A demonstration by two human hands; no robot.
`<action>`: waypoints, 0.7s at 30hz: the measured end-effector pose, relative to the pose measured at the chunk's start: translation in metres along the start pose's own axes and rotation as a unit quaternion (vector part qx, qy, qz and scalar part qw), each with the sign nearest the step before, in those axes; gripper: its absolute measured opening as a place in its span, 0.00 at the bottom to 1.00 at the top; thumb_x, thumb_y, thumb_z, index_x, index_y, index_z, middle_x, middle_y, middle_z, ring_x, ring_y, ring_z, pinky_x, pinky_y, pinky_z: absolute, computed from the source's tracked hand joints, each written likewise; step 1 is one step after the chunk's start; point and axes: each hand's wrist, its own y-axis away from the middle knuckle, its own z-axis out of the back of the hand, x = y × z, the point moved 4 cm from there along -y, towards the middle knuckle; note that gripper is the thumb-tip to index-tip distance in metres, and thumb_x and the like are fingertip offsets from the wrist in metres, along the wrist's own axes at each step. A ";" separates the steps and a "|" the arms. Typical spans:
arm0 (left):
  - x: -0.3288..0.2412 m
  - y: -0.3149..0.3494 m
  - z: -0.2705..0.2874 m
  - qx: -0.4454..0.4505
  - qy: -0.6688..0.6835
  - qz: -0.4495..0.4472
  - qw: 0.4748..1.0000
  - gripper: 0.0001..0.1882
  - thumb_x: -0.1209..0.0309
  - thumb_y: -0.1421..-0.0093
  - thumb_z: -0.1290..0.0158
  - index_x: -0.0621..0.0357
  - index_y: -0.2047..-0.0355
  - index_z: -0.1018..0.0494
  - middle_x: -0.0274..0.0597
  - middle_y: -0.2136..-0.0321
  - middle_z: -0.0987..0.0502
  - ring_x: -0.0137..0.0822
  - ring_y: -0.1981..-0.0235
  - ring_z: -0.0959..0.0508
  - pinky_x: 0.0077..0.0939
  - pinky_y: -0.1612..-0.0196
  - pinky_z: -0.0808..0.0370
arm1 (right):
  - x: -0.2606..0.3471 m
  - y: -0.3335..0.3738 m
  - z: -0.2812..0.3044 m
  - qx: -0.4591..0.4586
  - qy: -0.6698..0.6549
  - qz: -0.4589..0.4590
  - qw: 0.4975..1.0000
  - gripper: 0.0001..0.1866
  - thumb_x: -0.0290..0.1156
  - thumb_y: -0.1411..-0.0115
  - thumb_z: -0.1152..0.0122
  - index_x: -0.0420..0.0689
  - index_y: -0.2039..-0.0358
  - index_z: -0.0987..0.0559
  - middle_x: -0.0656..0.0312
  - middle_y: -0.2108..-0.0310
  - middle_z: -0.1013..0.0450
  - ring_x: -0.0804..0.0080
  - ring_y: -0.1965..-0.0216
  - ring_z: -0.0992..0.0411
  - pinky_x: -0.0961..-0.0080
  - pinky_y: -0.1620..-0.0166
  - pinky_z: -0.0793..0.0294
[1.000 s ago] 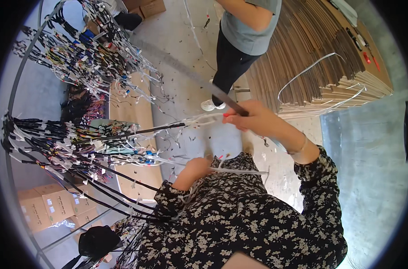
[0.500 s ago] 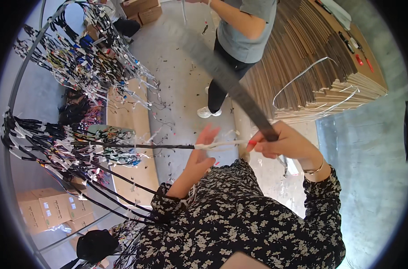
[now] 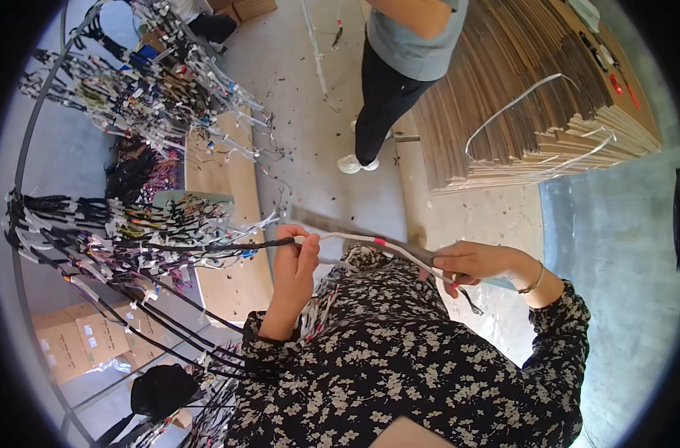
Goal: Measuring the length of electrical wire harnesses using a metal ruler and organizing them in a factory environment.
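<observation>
My left hand (image 3: 294, 270) is closed in a pinch on a cable, where its black sleeved part (image 3: 235, 245) meets a thin white length (image 3: 347, 237). The white length bows to the right, with a red band partway along. My right hand (image 3: 478, 266) is closed on a grey ruler (image 3: 407, 250) and on the white cable near its far end. The ruler is blurred and lies behind the cable, pointing toward my left hand. Past my right fingers the cable's dark, thin tip (image 3: 473, 304) hangs free.
Bundles of black cables (image 3: 64, 213) hang from a metal rack (image 3: 30, 142) on the left. Another person (image 3: 400, 82) stands ahead, holding a white strand. Stacked flat cardboard (image 3: 519, 104) with tools (image 3: 601, 56) is at right; cartons (image 3: 79, 347) stand lower left.
The ruler has swung down from pointing far ahead to lying along the cable. My left hand, open before, has moved left and closed on the cable. The view has shifted slightly.
</observation>
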 end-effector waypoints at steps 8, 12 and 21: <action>-0.014 0.004 -0.002 -0.036 -0.249 0.010 0.968 0.19 0.65 0.34 0.48 0.64 0.52 0.42 0.49 0.77 0.27 0.42 0.76 0.25 0.35 0.72 0.31 | 0.008 0.019 0.014 0.009 0.077 -0.037 0.996 0.17 0.42 0.29 0.54 0.45 0.52 0.23 0.70 0.83 0.35 0.83 0.82 0.38 0.82 0.76 0.38; -0.032 0.012 -0.008 -0.065 -0.324 -0.050 0.943 0.24 0.62 0.33 0.49 0.64 0.48 0.46 0.51 0.75 0.25 0.50 0.73 0.22 0.41 0.70 0.29 | 0.021 0.020 0.018 -0.015 0.107 -0.018 0.994 0.12 0.35 0.33 0.45 0.42 0.55 0.22 0.69 0.83 0.31 0.83 0.80 0.32 0.83 0.72 0.34; -0.025 0.015 0.006 0.005 -0.280 0.041 0.959 0.14 0.66 0.37 0.45 0.67 0.59 0.29 0.46 0.78 0.29 0.34 0.78 0.31 0.26 0.73 0.34 | 0.019 0.033 0.040 -0.006 0.180 0.004 0.984 0.16 0.41 0.34 0.43 0.41 0.70 0.21 0.70 0.83 0.24 0.87 0.81 0.37 0.83 0.76 0.40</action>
